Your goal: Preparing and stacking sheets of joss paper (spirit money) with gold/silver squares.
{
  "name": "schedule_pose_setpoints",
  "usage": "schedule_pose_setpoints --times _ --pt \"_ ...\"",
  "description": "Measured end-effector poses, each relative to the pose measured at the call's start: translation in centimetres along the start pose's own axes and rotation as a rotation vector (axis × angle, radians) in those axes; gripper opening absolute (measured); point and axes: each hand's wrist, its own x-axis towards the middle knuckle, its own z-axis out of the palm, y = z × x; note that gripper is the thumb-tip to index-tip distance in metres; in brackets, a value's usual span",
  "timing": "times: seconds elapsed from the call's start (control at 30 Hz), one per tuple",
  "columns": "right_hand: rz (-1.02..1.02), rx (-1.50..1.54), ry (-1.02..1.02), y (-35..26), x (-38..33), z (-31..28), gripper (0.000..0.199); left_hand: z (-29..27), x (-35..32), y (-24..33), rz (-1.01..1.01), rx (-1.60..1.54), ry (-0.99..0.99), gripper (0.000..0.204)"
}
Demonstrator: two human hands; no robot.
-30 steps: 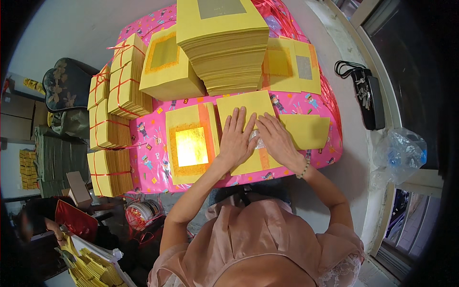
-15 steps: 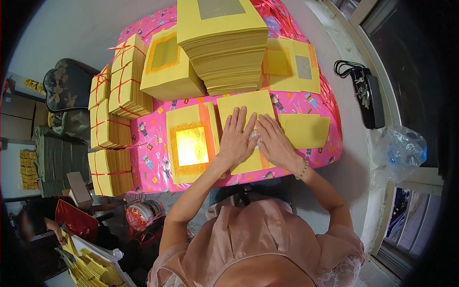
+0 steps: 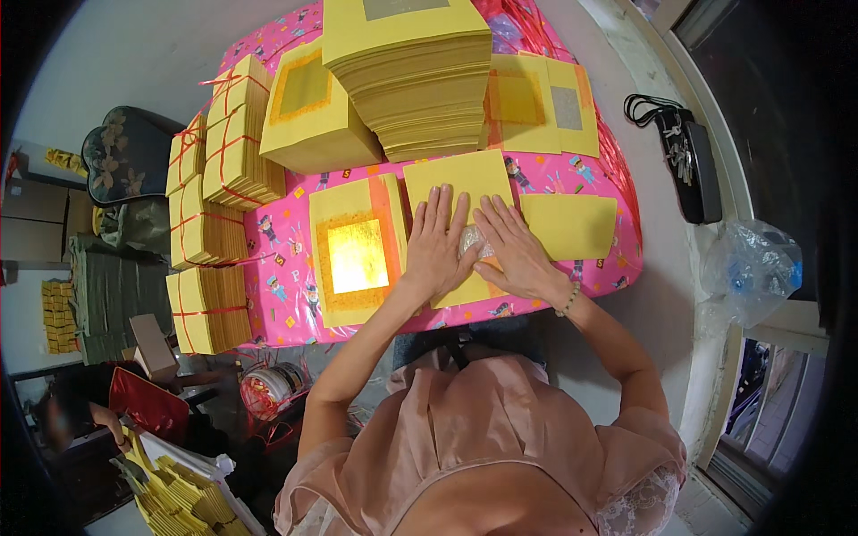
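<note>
My left hand (image 3: 436, 243) and my right hand (image 3: 520, 248) lie flat, palms down, on a yellow paper sheet (image 3: 458, 171) near the table's front edge. Their fingers are stretched out and point away from me. Between them shows a small silvery, shiny patch (image 3: 473, 238), partly covered by my thumbs. Some orange colour appears beside it. Just left of my left hand lies yellow paper (image 3: 332, 201) bearing a bright gold foil square (image 3: 358, 257) with an orange border. On the other side, beside my right hand, is plain yellow paper (image 3: 572, 227).
A tall stack of yellow paper (image 3: 416, 98) stands beyond my hands, with a lower stack (image 3: 317, 138) beside it. Bundles tied with red string (image 3: 210, 308) line the left side. Further left, another person's hand (image 3: 109, 422) touches yellow paper. A clear plastic bag (image 3: 755, 268) hangs at right.
My hands stay flat on the sheet but sit slightly further apart, and more of the silvery patch shows between them. The whole view has shifted a little.
</note>
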Motion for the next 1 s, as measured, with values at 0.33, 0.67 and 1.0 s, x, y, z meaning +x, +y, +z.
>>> schedule_pose_setpoints --times 0.33,0.67,1.0 --pt "-0.023 -0.018 0.005 -0.2 0.2 -0.2 0.075 -0.2 -2.0 0.0 -0.040 -0.025 -0.061 0.084" --pt "-0.034 -0.047 0.093 0.4 1.0 -0.3 0.060 -0.6 -1.5 -0.8 -0.021 0.038 -0.082 0.078" --pt "-0.231 -0.234 0.327 2.9 3.4 -0.6 0.030 -2.6 0.6 -2.2 0.078 -0.036 0.033 0.051"
